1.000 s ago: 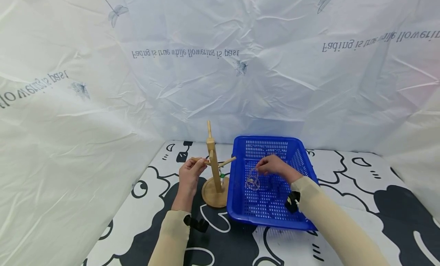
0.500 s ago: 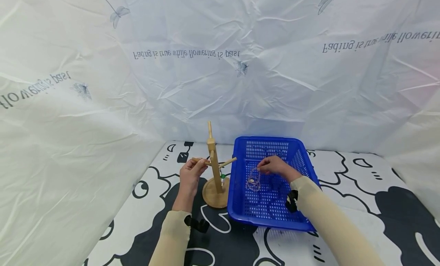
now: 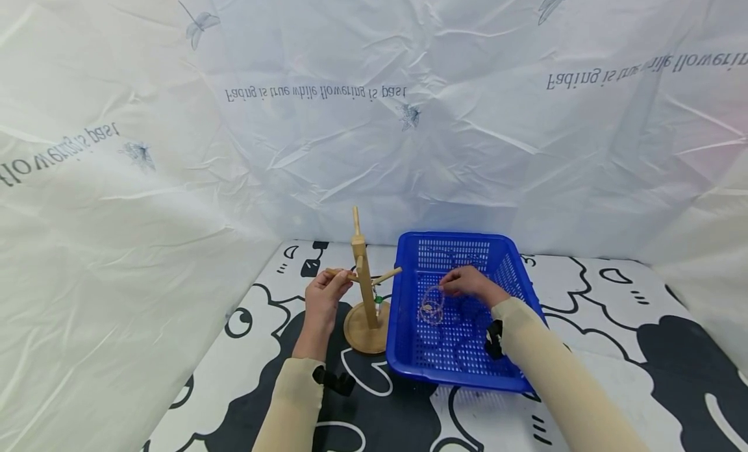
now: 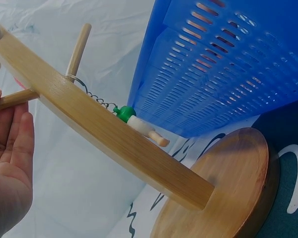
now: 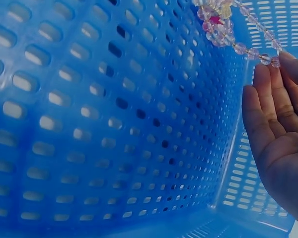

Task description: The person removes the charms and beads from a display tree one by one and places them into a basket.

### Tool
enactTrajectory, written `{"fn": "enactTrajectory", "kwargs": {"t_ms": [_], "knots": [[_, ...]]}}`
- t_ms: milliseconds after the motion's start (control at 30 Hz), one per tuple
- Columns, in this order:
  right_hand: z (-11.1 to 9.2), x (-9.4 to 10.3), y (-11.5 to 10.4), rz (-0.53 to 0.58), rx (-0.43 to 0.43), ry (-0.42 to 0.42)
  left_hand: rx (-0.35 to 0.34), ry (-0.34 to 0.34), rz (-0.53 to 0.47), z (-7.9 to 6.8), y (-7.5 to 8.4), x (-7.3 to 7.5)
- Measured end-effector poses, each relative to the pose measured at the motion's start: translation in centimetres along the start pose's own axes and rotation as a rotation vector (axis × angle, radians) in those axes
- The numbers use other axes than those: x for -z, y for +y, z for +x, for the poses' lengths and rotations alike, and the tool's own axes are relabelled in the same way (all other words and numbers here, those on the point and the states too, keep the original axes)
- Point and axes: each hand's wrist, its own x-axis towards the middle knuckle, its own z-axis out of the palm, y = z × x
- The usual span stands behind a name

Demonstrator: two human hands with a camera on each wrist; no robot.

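Note:
A wooden stand (image 3: pixel 366 289) with several pegs rises from a round base (image 4: pixel 228 198). My left hand (image 3: pixel 324 292) pinches one of its side pegs (image 4: pixel 15 100) between thumb and fingers. From another peg (image 4: pixel 79 52) hangs a keychain (image 4: pixel 134 121) with a green and white charm on a metal ring and chain. Over the blue basket (image 3: pixel 394 335), my right hand (image 3: pixel 465 282) pinches a string of clear, pinkish beads (image 5: pixel 241 48) between thumb and fingertips. The beaded loop (image 3: pixel 431 307) dangles inside the basket, and a pink piece (image 5: pixel 215 20) shows among its beads.
The basket stands close against the right side of the stand's base. Dark, thin items (image 3: pixel 464 257) lie in it, too indistinct to name. A black-and-white printed cloth (image 3: pixel 590 309) covers the table, and a white plastic sheet (image 3: pixel 374 153) hangs behind.
My right hand has shifted very slightly right with the beaded string, and its loop hangs a little differently. My left hand stays on the peg.

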Motion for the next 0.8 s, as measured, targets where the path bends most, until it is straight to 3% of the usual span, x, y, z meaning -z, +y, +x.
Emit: {"fn": "enactTrajectory", "kwargs": {"t_ms": [667, 800], "knots": [[0.6, 0.1, 0.8, -0.049, -0.064, 0.004, -0.001, 0.001, -0.012, -0.1, 0.2, -0.1], [1.4, 0.2, 1.8, -0.029, -0.073, -0.006, -0.003, -0.001, -0.014, -0.1, 0.1, 0.0]]}}
